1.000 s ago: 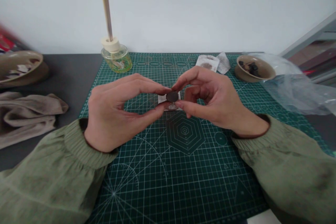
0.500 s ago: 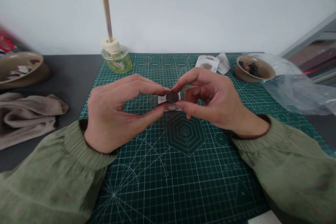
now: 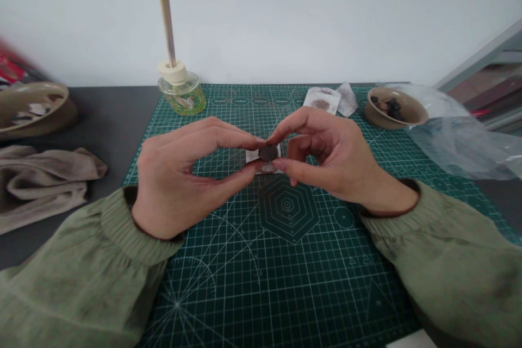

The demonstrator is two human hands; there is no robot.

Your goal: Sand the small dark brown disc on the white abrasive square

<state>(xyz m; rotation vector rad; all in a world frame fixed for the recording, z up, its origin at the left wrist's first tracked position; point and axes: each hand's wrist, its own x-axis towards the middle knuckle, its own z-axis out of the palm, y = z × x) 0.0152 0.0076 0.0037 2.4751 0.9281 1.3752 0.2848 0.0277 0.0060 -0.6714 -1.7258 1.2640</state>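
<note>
Left hand (image 3: 183, 174) is pinching, a white square (image 3: 252, 156) pokes out just under the grip, the dark disc (image 3: 268, 153) sits clamped in it, right hand (image 3: 332, 155) is pinching too, so imo midway, disc not set down yet, 2 more white pieces (image 3: 326, 100) beyond the grip.

Left fingers (image 3: 240, 140) and right fingers (image 3: 287, 124) pinch a dark disc (image 3: 268, 153) — above a green gridded mat (image 3: 293, 277).

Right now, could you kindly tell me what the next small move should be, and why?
Perhaps a slight turn of the dark disc: the left hand and the right hand both pinch it at the rim, so together they could likely guide it.
</note>
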